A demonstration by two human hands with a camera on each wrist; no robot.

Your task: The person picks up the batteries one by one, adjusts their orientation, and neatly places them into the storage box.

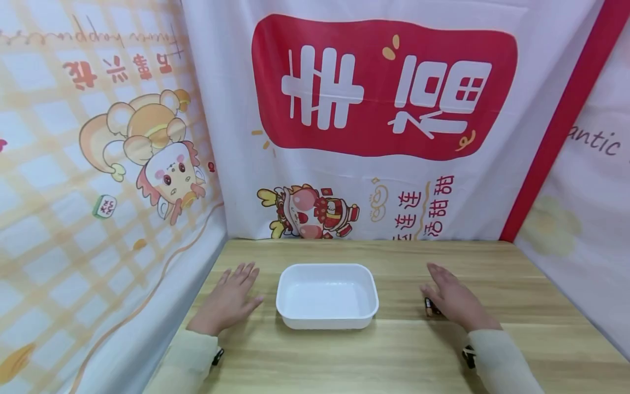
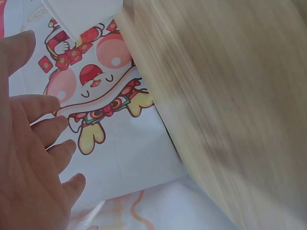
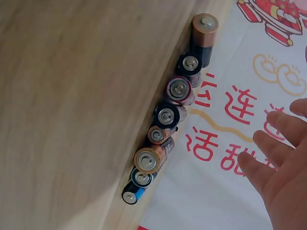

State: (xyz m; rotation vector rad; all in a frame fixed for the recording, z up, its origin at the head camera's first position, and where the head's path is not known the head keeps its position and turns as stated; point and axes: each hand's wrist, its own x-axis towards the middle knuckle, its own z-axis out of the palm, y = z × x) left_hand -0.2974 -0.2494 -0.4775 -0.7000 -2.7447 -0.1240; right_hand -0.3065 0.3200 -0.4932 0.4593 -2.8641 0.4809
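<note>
My left hand (image 1: 228,302) hovers or rests over the wood table just left of a white rectangular dish (image 1: 327,324), fingers spread and holding nothing. In the left wrist view the fingers of that hand (image 2: 33,163) look relaxed, and a corner of the white dish (image 2: 81,14) shows at the top. To the right of the dish my right hand (image 1: 455,300) is extended over some batteries (image 1: 430,307), mostly hiding them in the head view. The right wrist view shows several batteries (image 3: 166,116) of mixed sizes in a row, apart from the loosely extended right hand (image 3: 283,167).
The wood table (image 1: 325,355) ends at a white printed cloth (image 1: 236,164) hanging behind it. A checked cloth (image 1: 74,246) hangs along the left side and another pale cloth (image 1: 581,219) along the right.
</note>
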